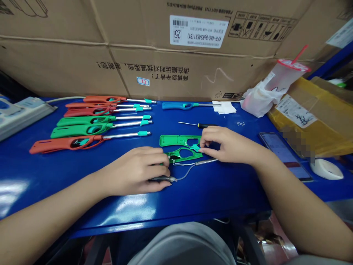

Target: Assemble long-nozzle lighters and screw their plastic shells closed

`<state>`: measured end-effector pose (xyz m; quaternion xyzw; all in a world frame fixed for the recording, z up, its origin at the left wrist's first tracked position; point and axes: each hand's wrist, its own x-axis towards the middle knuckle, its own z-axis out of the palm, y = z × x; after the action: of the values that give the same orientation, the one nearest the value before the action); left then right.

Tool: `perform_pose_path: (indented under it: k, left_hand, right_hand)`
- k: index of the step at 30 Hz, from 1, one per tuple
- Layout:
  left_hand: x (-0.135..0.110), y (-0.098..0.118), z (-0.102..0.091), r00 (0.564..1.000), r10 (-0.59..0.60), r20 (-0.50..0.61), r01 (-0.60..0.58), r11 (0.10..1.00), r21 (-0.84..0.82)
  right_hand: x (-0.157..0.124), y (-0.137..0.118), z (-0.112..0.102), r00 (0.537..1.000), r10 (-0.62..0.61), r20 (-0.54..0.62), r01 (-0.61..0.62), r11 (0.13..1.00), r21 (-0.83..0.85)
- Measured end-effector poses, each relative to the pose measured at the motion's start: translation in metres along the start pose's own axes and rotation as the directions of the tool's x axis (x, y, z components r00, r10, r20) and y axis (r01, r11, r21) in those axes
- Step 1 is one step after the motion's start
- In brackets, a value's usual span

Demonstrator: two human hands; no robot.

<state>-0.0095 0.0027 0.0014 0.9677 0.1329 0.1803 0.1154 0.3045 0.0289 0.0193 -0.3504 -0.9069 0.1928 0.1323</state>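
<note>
My left hand [140,169] is closed on a dark lighter fuel tank [163,179] with a metal valve at its end. From that valve a thin grey hose [187,174] runs to a metal lighter tube [206,161]; white wires [183,163] lie beside it. Between thumb and fingertips, my right hand [224,144] pinches a small teal trigger [195,147]. Two green lighter shell halves lie between my hands, one farther back [173,140] and one nearer [189,158], with their hollow insides upward. My left fingers partly cover the nearer half.
Several red and green lighters [88,141] lie in a row at left. Behind my hands are a screwdriver [202,125] and a blue lighter [176,106]. A phone [284,154], a white mouse [327,169], a bagged drink cup [275,82] and cardboard boxes [154,62] stand around.
</note>
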Motion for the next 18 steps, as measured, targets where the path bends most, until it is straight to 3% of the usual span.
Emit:
perform_pose_path:
  k: [4,8,11,14,18]
  left_hand:
    - [0.0,0.0,0.0,0.999,-0.006,-0.049,0.006,1.0,0.006]
    - [-0.003,-0.005,-0.009,0.985,-0.139,-0.104,0.147,0.987,0.067]
    - [-0.005,-0.01,-0.017,0.972,-0.225,-0.068,0.232,0.966,0.118]
    - [-0.007,-0.014,-0.021,0.97,-0.245,-0.016,0.244,0.959,0.145]
    - [-0.009,-0.017,-0.019,0.971,-0.236,0.018,0.231,0.961,0.152]
  right_hand:
    - [-0.001,0.003,-0.002,0.998,0.031,0.052,-0.03,0.999,-0.024]
    - [-0.003,0.006,-0.008,0.999,0.018,0.031,-0.018,1.0,-0.014]
    - [-0.008,0.007,-0.014,0.998,0.035,0.057,-0.034,0.999,-0.019]
    - [-0.011,0.009,-0.014,0.994,0.06,0.087,-0.057,0.998,-0.033]
    - [-0.005,0.005,-0.009,0.998,0.05,-0.045,-0.052,0.997,-0.05]
